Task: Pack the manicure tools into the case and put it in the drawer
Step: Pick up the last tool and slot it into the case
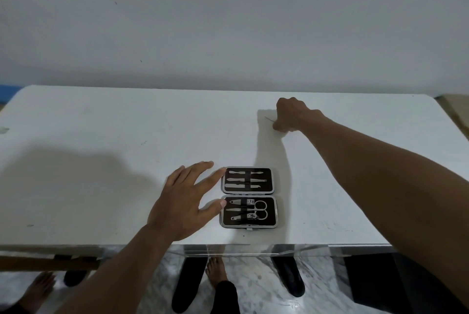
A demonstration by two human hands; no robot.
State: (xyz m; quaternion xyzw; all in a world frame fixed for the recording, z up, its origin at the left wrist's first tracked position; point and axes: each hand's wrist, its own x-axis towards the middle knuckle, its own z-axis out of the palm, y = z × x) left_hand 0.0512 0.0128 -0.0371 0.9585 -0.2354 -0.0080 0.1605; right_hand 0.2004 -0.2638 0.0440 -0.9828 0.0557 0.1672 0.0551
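A dark manicure case (248,197) with a metal rim lies open flat near the front edge of the white table (101,136). Its far half holds three slim metal tools, its near half clippers, a file and small scissors (261,209) under black straps. My left hand (185,202) rests open on the table, its index finger and thumb touching the case's left edge. My right hand (291,114) reaches far across the table, fingers curled on a thin metal tool (269,119) whose tip pokes out to the left.
A plain wall rises behind the table. Under the front edge I see a marbled floor, dark table legs (289,275), bare feet (215,271) and a brown wooden piece (48,263) at the left.
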